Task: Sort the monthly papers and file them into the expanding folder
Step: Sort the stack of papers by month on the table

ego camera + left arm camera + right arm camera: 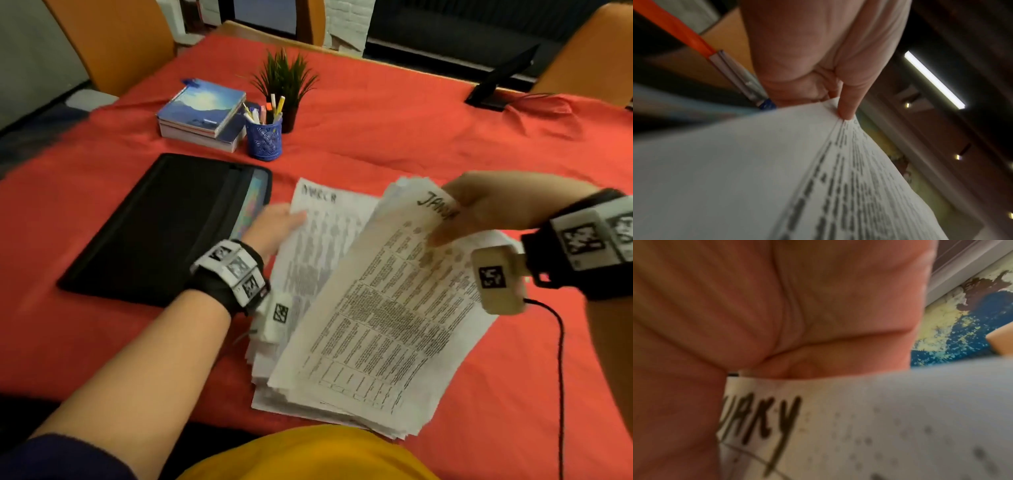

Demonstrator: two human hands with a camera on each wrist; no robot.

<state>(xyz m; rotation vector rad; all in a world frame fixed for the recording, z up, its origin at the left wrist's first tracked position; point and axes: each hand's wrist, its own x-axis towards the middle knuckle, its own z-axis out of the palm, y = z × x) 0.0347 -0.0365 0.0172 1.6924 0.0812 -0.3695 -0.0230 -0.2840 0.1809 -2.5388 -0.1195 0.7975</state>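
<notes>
The person wore a black wrist strap [219,287] on the left arm, carrying white blocks printed with black square markers, and a matching black strap [582,246] on the right. A cream camera housing [498,279] hung from the right wrist, trailing a thin black cable [561,377]. The forearms were bare; a dark blue sleeve [61,459] and yellow garment [308,455] showed.

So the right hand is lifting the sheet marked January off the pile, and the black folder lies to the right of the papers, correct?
Not quite. The right hand does hold the January sheet, but the head view shows the black folder lying left of the pile, beside the left hand.
</notes>
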